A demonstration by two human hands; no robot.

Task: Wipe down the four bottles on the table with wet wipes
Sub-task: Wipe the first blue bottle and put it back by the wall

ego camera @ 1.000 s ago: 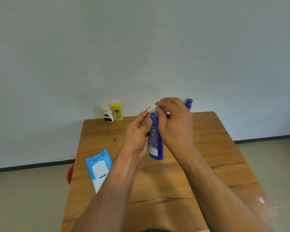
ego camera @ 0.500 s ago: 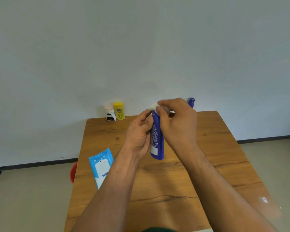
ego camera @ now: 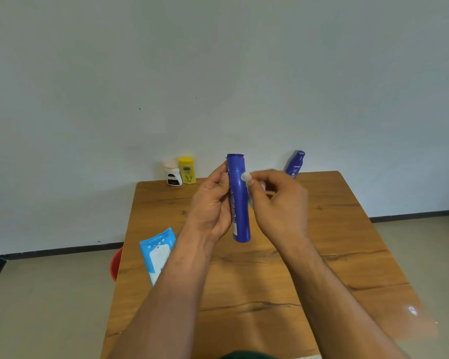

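Note:
My left hand (ego camera: 213,203) grips a tall blue bottle (ego camera: 237,203) upright above the wooden table (ego camera: 322,255). My right hand (ego camera: 278,203) pinches a small white wet wipe (ego camera: 246,176) against the bottle's right side, just below the cap. Three more bottles stand at the table's far edge: a white one (ego camera: 173,173), a yellow one (ego camera: 187,171) beside it, and a second blue one (ego camera: 295,164) behind my right hand.
A blue and white pack of wet wipes (ego camera: 157,252) lies near the table's left edge. A red bin (ego camera: 116,264) sits on the floor just left of the table. The wall is close behind the table.
My right hand has come off the bottle's cap and dropped to its right side with the wipe. The blue cap now shows uncovered.

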